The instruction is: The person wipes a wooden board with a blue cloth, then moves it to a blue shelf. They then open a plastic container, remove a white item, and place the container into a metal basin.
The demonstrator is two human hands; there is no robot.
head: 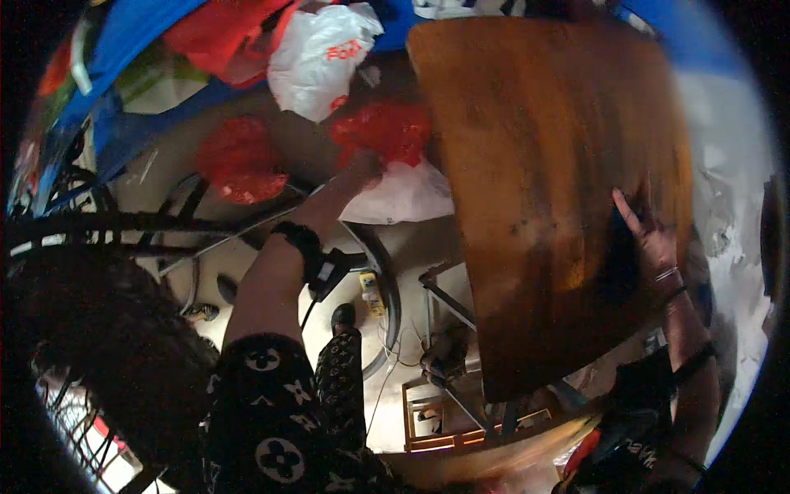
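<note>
My left hand (pixel 365 168), dark and blurred, reaches to a crumpled red plastic bag (pixel 386 133). A white plastic sheet or bag (pixel 404 196) lies just below and right of it. Whether the fingers grip anything is hidden. A black strap with a small device (pixel 327 272) is on that forearm. My right hand (pixel 657 244) is over the right part of a brown wooden board (pixel 537 154), fingers apart, one finger extended, holding nothing visible. A bracelet and a dark band circle that arm.
Above my left hand are a white printed bag (pixel 324 62) and another red bag (pixel 241 160). A curved dark tube (pixel 386 296) and a yellow device (pixel 371 295) with cords are below. Black chair-like frames (pixel 123 231) stand left; blue sheeting (pixel 139 34) hangs behind.
</note>
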